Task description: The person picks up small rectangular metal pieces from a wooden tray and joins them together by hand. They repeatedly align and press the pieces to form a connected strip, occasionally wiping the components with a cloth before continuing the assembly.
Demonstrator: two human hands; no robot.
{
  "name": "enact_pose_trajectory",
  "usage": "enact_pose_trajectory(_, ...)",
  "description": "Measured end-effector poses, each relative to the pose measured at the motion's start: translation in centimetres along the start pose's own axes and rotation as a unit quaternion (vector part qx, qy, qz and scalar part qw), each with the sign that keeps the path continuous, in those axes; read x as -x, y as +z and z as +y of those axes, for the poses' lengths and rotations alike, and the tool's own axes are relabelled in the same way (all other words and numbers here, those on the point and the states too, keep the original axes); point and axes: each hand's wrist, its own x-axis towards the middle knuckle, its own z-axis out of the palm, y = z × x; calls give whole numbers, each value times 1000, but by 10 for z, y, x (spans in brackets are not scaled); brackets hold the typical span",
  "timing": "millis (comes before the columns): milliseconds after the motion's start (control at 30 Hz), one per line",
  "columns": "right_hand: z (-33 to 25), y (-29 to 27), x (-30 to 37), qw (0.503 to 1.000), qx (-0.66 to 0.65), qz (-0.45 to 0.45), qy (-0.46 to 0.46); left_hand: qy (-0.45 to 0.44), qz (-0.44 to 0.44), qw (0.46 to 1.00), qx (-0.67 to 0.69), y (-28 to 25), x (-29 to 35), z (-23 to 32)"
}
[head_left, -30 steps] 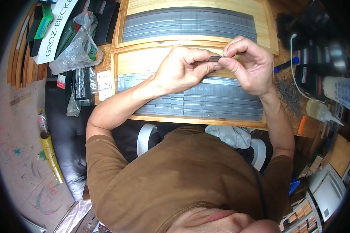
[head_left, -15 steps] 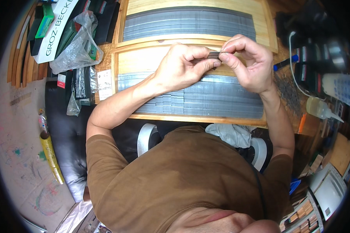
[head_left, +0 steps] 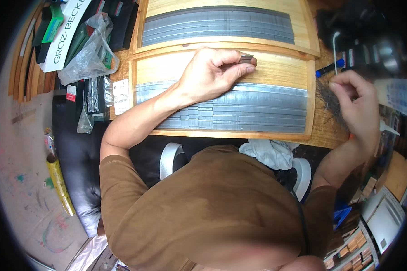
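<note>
My left hand (head_left: pixel 212 72) is closed over the near wooden tray (head_left: pixel 276 61), pinching a small bundle of thin dark metal strips (head_left: pixel 246 59) between thumb and fingers. Below it, the tray holds rows of thin grey metal plates (head_left: pixel 253 113) lying side by side. Off the tray's right edge, my right hand (head_left: pixel 357 97) has thumb and forefinger pressed together. Whatever may be in that pinch is too small to make out. It hovers beside a loose heap of fine dark metal needles (head_left: pixel 326 100) on the wooden table (head_left: pixel 325 135).
A second wooden tray (head_left: pixel 221 45) of grey plates (head_left: pixel 217 27) lies beyond. At the left are a clear plastic bag (head_left: pixel 92 56) and dark boxes (head_left: pixel 124 27). A blue marker (head_left: pixel 329 68), a white cable (head_left: pixel 335 47) and a nozzle bottle (head_left: pixel 389 128) sit at the right.
My right hand has left the strips and moved right, off the tray and toward the needle heap. The left hand has stayed nearly in place, still gripping the dark strips.
</note>
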Motion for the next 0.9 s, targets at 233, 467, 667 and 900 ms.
enact_pose_trajectory(233, -48, 98, -56, 956, -231, 13, -182, -10, 11, 1000, 2, -1, 2, 2)
enact_pose_trajectory(467, -46, 122, -56, 932, -284, 49, -220, -8, -7, 998, -55, -5, 3, 0)
enact_pose_trajectory(667, -43, 129, -61, 917, -318, 34, -240, 27, -11, 998, -49, -2, 5, -1)
enact_pose_trajectory(900, -38, 135, -65, 902, -373, 15, -219, 37, -6, 999, -5, -3, 0, 2)
